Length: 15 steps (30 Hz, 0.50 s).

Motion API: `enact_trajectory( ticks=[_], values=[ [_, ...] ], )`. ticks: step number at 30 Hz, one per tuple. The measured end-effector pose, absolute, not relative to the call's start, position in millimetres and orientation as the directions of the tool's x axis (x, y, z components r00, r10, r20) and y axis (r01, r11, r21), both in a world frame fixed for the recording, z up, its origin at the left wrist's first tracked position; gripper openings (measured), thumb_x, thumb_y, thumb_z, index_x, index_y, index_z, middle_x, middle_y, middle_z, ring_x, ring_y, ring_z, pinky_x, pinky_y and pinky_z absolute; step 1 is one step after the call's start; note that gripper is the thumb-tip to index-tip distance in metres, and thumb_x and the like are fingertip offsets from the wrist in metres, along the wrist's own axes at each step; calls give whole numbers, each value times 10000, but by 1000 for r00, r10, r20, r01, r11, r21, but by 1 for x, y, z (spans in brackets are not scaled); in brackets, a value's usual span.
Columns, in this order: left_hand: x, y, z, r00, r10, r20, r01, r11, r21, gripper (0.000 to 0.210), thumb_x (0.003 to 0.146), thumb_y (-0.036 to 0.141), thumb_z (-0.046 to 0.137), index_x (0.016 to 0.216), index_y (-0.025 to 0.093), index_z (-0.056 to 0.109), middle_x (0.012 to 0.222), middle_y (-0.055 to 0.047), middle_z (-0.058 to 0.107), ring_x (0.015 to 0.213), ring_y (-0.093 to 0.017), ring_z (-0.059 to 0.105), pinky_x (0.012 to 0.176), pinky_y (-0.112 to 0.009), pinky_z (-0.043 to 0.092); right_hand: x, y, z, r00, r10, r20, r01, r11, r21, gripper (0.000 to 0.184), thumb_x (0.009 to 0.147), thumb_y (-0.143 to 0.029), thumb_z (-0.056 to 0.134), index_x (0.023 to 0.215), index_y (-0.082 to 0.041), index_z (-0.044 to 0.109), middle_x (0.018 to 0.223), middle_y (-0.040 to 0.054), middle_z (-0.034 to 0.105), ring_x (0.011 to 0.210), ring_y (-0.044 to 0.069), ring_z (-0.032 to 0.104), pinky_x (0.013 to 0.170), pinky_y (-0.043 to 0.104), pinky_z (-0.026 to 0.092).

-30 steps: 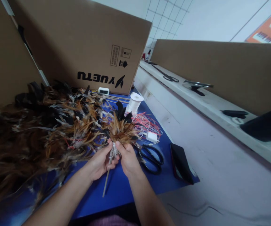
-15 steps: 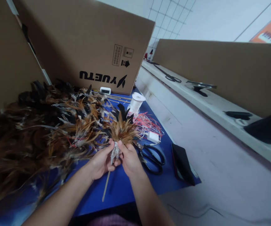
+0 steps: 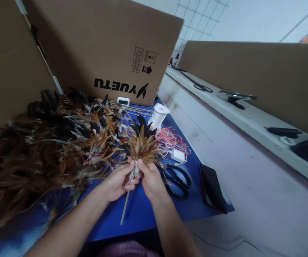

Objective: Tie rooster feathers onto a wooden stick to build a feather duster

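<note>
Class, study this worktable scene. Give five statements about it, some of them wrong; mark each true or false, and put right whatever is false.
1. The left hand and right hand grip a fan-shaped bundle of brown and black feathers, with a thin pale stick jutting out below. True.
2. The black-handled metal scissors on the blue tabletop lie left of both hands. False: the scissors lie to the right of the right hand.
3. The white cylindrical spool stands beyond the tangle of pink and white strips. True.
4. The large black lettering on the brown cardboard box stands right way up. False: the lettering is upside down.
5. The big heap of loose brown and black feathers lies to the left of the hands. True.
</note>
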<state>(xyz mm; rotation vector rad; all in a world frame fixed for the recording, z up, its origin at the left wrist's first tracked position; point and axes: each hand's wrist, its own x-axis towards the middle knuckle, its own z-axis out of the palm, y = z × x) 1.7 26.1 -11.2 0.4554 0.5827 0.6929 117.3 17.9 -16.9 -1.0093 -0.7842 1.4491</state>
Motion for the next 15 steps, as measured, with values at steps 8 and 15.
enact_trajectory(
  ticks=[8,15],
  values=[
    [-3,24,-11,653,685,-322,-425,684,593,257,807,344,622,819,127,483,647,31,384,461,-15,314,383,-116,175,117,17,-15,-45,996,-72,-427,-84,-900,226,798,-363,630,777,-145,684,748,42,667,663,130,579,718,274,467],
    [1,25,-11,573,741,-349,-429,634,643,313,756,372,673,798,154,452,609,62,325,435,-14,264,366,-120,129,119,22,-13,6,996,-92,-226,-88,-970,270,790,-401,600,790,-133,631,751,40,650,710,156,589,727,298,468]
  ],
)
